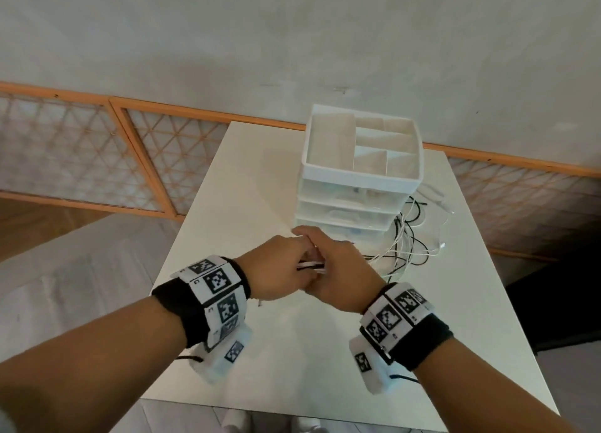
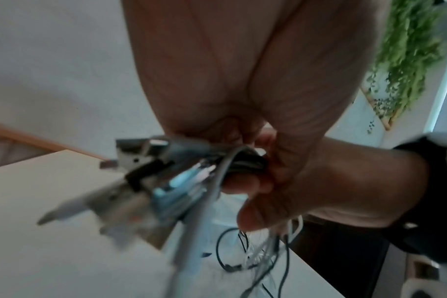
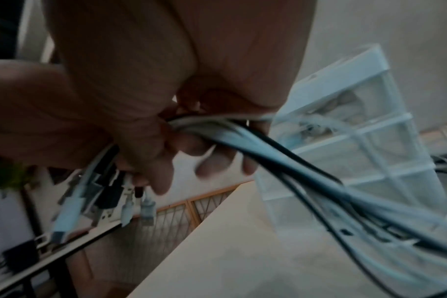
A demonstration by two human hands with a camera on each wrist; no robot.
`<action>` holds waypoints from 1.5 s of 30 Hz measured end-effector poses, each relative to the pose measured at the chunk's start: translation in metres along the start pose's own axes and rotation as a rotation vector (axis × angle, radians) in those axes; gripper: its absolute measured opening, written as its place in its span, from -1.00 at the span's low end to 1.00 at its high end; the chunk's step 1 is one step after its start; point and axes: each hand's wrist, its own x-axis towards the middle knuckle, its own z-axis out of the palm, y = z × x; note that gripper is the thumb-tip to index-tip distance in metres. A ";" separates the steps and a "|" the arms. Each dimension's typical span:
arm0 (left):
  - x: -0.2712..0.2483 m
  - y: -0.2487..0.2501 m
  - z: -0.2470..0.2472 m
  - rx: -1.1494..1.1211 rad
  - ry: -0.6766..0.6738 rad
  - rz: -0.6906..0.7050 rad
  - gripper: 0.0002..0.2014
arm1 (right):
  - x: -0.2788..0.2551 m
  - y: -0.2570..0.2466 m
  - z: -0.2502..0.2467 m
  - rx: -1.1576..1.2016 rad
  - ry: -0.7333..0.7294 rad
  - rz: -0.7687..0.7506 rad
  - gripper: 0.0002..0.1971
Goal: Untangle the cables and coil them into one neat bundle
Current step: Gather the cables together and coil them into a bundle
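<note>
Now the left hand (image 1: 279, 266) and right hand (image 1: 338, 270) meet over the table (image 1: 292, 351), both curled tight round one gathered clump of cables (image 1: 310, 265). Judging by that, gathering is under way and coiling isn't: right of the grip, loose loops (image 1: 413, 237) sprawl beside the drawer unit (image 1: 361, 172). The wrist views add what the head view hides, a cluster of plugs (image 2: 151, 181) poking out left of the fists.
</note>
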 end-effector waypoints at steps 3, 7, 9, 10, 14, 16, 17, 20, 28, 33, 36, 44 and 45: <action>-0.008 -0.007 -0.007 -0.028 -0.041 -0.004 -0.94 | -0.002 0.002 -0.015 0.111 0.136 0.127 -0.56; -0.010 -0.011 0.002 0.052 -0.103 0.002 -0.78 | -0.010 -0.004 -0.022 -0.006 0.057 0.092 -0.56; -0.006 -0.007 0.003 0.076 -0.090 0.034 -0.84 | -0.009 -0.017 -0.020 -0.005 -0.026 0.009 -0.43; -0.006 -0.004 -0.001 0.042 -0.077 0.037 -0.84 | -0.008 -0.020 -0.022 0.018 -0.044 -0.014 -0.36; -0.006 -0.006 -0.023 -0.595 -0.004 -0.043 -0.77 | -0.006 -0.027 -0.043 0.326 -0.030 0.081 -0.33; -0.008 -0.006 -0.029 -0.928 0.000 -0.121 -0.59 | -0.009 -0.030 -0.051 0.436 0.011 0.071 -0.55; -0.007 -0.007 -0.029 -1.029 0.018 -0.164 -0.46 | -0.010 -0.030 -0.054 0.437 0.030 0.061 -0.62; 0.001 -0.007 -0.027 -1.156 0.080 -0.229 -0.19 | -0.011 -0.027 -0.056 0.410 0.057 0.072 -0.71; 0.010 0.016 -0.032 -0.911 0.104 -0.146 -0.14 | -0.005 -0.028 -0.055 0.405 0.098 -0.003 -0.61; 0.012 0.024 -0.027 -1.184 0.100 -0.210 -0.19 | -0.007 -0.026 -0.049 0.389 0.194 -0.013 -0.63; 0.012 0.030 -0.026 -1.214 0.083 -0.205 -0.25 | -0.008 -0.027 -0.045 0.256 0.224 -0.039 -0.62; 0.017 0.034 -0.023 -1.045 0.265 -0.248 -0.47 | -0.004 -0.025 -0.031 -0.102 0.216 -0.090 -0.69; 0.019 0.032 -0.020 -1.019 0.323 -0.241 -0.48 | -0.005 -0.026 -0.031 -0.071 0.211 -0.101 -0.73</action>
